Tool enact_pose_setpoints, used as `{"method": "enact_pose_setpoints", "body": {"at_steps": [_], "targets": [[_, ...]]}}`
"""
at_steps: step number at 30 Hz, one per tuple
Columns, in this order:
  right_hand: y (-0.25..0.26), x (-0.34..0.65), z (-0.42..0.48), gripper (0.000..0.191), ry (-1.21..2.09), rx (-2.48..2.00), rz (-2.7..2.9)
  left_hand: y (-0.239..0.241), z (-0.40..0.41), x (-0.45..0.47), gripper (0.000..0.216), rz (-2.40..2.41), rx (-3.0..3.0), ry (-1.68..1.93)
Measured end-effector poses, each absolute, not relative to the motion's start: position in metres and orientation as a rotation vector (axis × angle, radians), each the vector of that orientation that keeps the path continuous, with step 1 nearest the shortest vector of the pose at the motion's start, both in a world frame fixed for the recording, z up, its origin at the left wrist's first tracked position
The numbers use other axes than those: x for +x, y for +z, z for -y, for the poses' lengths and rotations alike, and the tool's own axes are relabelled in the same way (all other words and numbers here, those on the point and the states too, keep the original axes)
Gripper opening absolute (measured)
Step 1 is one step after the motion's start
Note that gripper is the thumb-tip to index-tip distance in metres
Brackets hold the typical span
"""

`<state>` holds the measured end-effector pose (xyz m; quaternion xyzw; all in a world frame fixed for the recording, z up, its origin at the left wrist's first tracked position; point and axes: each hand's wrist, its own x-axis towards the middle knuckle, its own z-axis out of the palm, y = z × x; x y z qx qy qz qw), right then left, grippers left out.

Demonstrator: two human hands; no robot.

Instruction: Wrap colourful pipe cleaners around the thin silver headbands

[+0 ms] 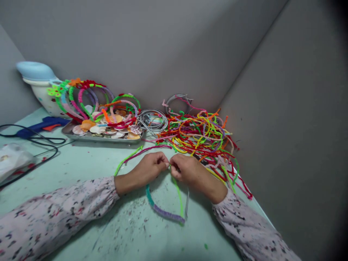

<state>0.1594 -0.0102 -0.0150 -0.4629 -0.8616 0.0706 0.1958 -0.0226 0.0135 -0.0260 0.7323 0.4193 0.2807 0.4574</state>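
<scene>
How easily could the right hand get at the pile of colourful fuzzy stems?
Probably yes: the pile of colourful fuzzy stems lies just beyond the right hand, with nothing apparent between them. That hand looks busy with a green stem, so it may need to let go first.

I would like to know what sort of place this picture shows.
It looks like a small craft workspace, perhaps for making decorations. A heap of colourful pipe cleaners, a metal tray of seashells, and several fuzzy, wrapped hoops suggest this.
</scene>
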Motion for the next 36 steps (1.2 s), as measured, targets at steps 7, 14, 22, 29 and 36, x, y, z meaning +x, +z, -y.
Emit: {"method": "enact_pose_setpoints", "body": {"at_steps": [7, 14, 22, 29, 36], "targets": [[-0.006, 0.175, -0.001, 0.021, 1.006, -1.267, 2.063, -0.018, -0.015, -0.02, 0.013, -0.96, 1.525, 0.677], [-0.013, 0.183, -0.007, 0.028, 1.376, -1.215, 1.732, -0.021, -0.02, -0.018, 0.012, -0.88, 1.294, 0.789], [-0.015, 0.164, 0.001, 0.025, 1.06, -1.154, 1.818, -0.024, -0.02, -0.018, 0.011, -0.873, 1.295, 0.82], [-0.015, 0.163, 0.001, 0.016, 0.943, -1.145, 1.824, -0.027, -0.021, -0.018, 0.012, -0.849, 1.251, 0.792], [-0.021, 0.17, 0.001, 0.012, 0.619, -1.068, 2.043, -0.028, -0.021, -0.019, 0.012, -0.83, 1.081, 0.725]]}}
